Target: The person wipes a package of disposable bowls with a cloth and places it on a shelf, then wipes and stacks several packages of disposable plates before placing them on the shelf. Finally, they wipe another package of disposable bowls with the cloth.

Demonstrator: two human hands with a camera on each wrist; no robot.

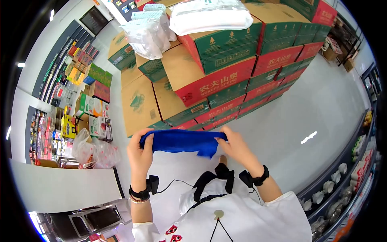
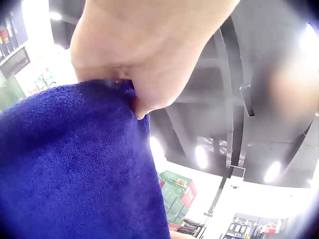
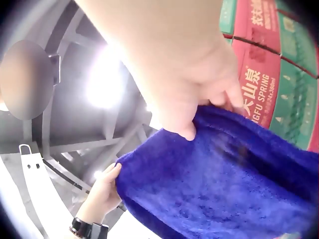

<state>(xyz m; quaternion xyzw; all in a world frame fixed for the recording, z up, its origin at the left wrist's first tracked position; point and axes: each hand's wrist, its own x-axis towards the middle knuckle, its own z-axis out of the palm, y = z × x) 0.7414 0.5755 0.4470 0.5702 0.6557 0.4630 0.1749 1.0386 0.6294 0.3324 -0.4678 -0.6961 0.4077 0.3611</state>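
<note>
A blue towel (image 1: 181,141) of short plush pile is stretched between both hands in front of the body. At its left end the left hand (image 1: 140,151) pinches the cloth, thumb on the near side. The right hand (image 1: 238,146) grips the opposite end between thumb and fingers, and a loose corner hangs down beside it. In the left wrist view the towel (image 2: 79,164) drops from the left hand (image 2: 134,55). The right wrist view shows the towel (image 3: 209,169) sagging in a fold below the right hand (image 3: 184,74).
Stacked red and green cartons (image 1: 225,82) stand just ahead. On top lie a white plastic-wrapped package (image 1: 209,18) and clear bags (image 1: 149,34). Shelves of white crockery (image 1: 328,186) line the right side. At left are plastic bags (image 1: 98,151), a white counter (image 1: 64,185) and a chair (image 1: 88,220).
</note>
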